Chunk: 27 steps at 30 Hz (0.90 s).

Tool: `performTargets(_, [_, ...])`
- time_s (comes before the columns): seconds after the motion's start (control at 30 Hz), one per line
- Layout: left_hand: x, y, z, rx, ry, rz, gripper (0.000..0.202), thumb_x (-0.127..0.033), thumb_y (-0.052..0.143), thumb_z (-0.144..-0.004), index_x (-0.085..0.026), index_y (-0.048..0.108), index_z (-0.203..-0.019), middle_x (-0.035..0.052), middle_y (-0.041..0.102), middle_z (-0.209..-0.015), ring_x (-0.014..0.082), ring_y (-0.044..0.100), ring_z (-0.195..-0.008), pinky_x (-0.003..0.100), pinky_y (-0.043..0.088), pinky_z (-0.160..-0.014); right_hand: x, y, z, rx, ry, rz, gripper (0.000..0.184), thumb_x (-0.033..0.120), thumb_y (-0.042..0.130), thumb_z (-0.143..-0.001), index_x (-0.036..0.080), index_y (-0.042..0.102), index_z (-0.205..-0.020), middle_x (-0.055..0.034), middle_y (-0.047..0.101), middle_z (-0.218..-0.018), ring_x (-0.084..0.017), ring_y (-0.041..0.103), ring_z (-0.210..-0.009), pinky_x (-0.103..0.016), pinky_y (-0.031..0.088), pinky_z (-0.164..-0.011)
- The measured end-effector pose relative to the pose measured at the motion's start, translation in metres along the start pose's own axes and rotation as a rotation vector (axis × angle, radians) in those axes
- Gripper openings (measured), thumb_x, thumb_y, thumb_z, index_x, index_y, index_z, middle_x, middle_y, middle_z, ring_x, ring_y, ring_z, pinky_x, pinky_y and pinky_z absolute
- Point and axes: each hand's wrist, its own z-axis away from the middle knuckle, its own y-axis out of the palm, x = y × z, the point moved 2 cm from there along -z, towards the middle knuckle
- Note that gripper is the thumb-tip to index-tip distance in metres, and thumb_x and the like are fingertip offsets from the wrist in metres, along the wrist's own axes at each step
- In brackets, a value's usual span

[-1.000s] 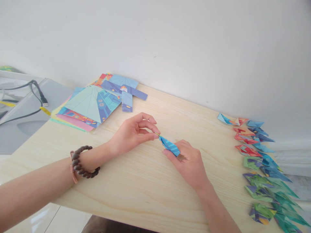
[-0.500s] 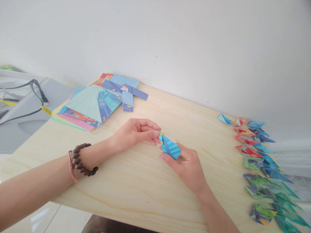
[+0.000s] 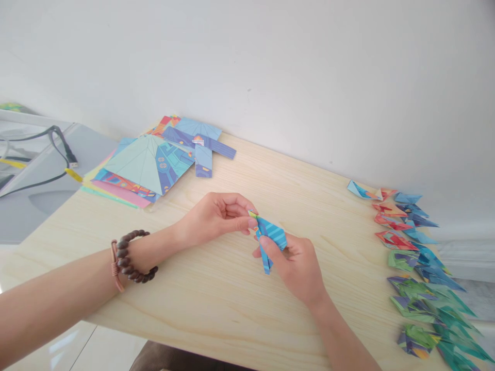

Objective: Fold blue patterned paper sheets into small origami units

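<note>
Between my hands, above the wooden table, is a folded piece of origami paper (image 3: 274, 232), blue with lighter stripes and a touch of yellow-green at its upper left corner. My left hand (image 3: 221, 214) pinches that corner between thumb and fingers. Holding the lower right side is my right hand (image 3: 299, 265), its thumb pressed on the front face and its fingers mostly behind the paper. A narrow blue flap points downward below the right thumb. Dark beads and a copper-coloured band circle my left wrist.
Patterned paper sheets (image 3: 149, 162) lie stacked at the table's back left, with narrow folded strips (image 3: 203, 159) beside them. Rows of folded paper pieces (image 3: 404, 260) in blue, red and green line the right edge. A black USB cable (image 3: 62, 149) lies left of the table (image 3: 185, 299).
The narrow flap now sticks out downward from the folded paper. My right thumb has moved up onto the paper's face, and my left hand has dropped slightly.
</note>
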Motion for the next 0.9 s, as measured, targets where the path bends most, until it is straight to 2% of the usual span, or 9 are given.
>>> performTargets(0.1, [0.005,0.002,0.000,0.057,-0.013,0.025,0.023,-0.017,0.075,-0.069,-0.013,0.061,-0.087,0.0016,0.072,-0.079,0.0124,0.068,-0.071,0.022,0.056,-0.068,0.000,0.001,0.000,-0.027,-0.004,0.016,0.029,0.039,0.056,-0.085,0.017,0.069,-0.072,-0.0022,0.070,-0.066,-0.010,0.057,-0.052,-0.020,0.044,-0.048])
performTargets(0.33, [0.000,0.002,-0.001,-0.054,-0.057,-0.044,0.014,-0.023,0.072,-0.073,-0.011,0.067,-0.079,0.0036,0.073,-0.073,0.0126,0.068,-0.064,0.020,0.055,-0.062,0.000,0.002,-0.002,-0.033,-0.034,0.018,0.027,0.038,0.057,-0.084,0.017,0.069,-0.074,-0.0018,0.070,-0.067,-0.011,0.059,-0.053,-0.021,0.047,-0.050])
performTargets(0.47, [-0.004,0.004,0.000,-0.098,-0.016,-0.093,0.012,-0.024,0.069,-0.077,-0.013,0.071,-0.080,0.0026,0.073,-0.074,0.0129,0.068,-0.064,0.020,0.056,-0.061,0.002,0.003,-0.003,-0.031,-0.034,-0.007,0.025,0.038,0.057,-0.084,0.017,0.070,-0.084,-0.0023,0.071,-0.070,-0.012,0.061,-0.055,-0.022,0.049,-0.052])
performTargets(0.67, [-0.002,0.002,0.000,-0.123,0.030,-0.123,0.015,-0.029,0.067,-0.079,-0.015,0.073,-0.082,0.0033,0.074,-0.081,0.0129,0.067,-0.064,0.021,0.056,-0.060,0.001,0.004,-0.002,0.002,-0.046,-0.038,0.024,0.036,0.056,-0.085,0.018,0.070,-0.092,-0.0028,0.072,-0.075,-0.013,0.064,-0.060,-0.022,0.051,-0.055])
performTargets(0.9, [-0.003,0.001,0.000,-0.122,0.010,-0.071,0.014,-0.026,0.066,-0.079,-0.015,0.073,-0.085,0.0022,0.073,-0.075,0.0109,0.064,-0.060,0.020,0.055,-0.060,0.002,0.005,-0.001,-0.003,-0.050,-0.017,0.023,0.035,0.057,-0.085,0.018,0.071,-0.091,-0.0013,0.072,-0.071,-0.011,0.061,-0.055,-0.020,0.049,-0.053])
